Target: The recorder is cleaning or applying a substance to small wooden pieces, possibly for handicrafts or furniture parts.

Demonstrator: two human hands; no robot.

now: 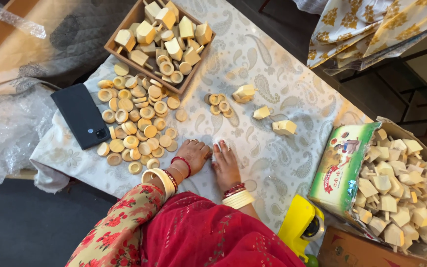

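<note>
My left hand (192,154) and my right hand (225,163) lie flat and released on the patterned cloth (273,163), near its front edge, grasping nothing. The heap of wooden rings (134,121) is just beside my left hand; three wooden blocks (268,111) lie toward the cloth's middle. I judge I am between pieces, and the next move calls for a ring and a block.
</note>
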